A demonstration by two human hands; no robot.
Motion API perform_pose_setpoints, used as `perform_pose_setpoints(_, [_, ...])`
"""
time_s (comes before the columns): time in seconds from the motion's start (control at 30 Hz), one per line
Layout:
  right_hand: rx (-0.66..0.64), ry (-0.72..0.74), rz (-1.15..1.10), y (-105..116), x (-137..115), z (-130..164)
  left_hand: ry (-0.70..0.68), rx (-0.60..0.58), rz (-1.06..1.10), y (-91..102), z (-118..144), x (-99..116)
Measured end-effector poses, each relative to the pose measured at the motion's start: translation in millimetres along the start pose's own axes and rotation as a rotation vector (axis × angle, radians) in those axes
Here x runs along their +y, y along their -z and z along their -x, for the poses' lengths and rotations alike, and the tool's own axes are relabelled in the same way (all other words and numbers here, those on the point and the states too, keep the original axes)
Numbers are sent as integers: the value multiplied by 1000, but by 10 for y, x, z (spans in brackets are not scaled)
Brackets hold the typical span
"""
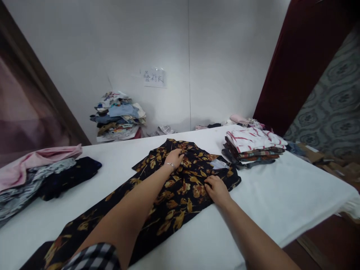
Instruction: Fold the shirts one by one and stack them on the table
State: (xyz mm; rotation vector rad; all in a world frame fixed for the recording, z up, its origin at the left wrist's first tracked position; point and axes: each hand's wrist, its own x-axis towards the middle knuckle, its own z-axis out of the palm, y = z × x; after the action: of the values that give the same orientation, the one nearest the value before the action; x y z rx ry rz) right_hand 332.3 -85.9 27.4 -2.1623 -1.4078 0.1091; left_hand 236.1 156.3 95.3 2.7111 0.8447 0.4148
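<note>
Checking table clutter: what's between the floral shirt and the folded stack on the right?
Head view: only bare white table shows between the black floral shirt and the folded stack; the gap is narrow.

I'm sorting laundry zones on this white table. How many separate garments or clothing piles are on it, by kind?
Black shirt with gold floral print, spread flat under both hands: 1
Neatly folded stack topped by a red-striped white shirt: 1
Loose heap of pink, grey and dark navy clothes: 1
Small jumble of clothes at the far edge: 1
Total: 4

Folded stack (254,146) right, loose garments (39,174) left — heap (118,116) by wall.
</note>
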Motion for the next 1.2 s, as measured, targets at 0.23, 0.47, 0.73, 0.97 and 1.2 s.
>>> perform_pose_setpoints(0.23, [-19,-34,11,22,-27,-13,-90,-178,-25,-326,-474,319])
perform_pose_setpoints(0.47, [-34,-27,13,53,-33,-14,13,43,108,205,-513,228])
perform_pose_setpoints(0.73, [-16,-56,63,26,-36,-18,154,319,956,1364,229,-179])
perform_pose_setpoints(0.97, [-7,-131,139,66,-51,14,263,236,1231,1505,1658,-600])
perform_pose_setpoints(1.2, [-42,-160,47,46,-6,24,593,221,1244,1087,2723,-1118])
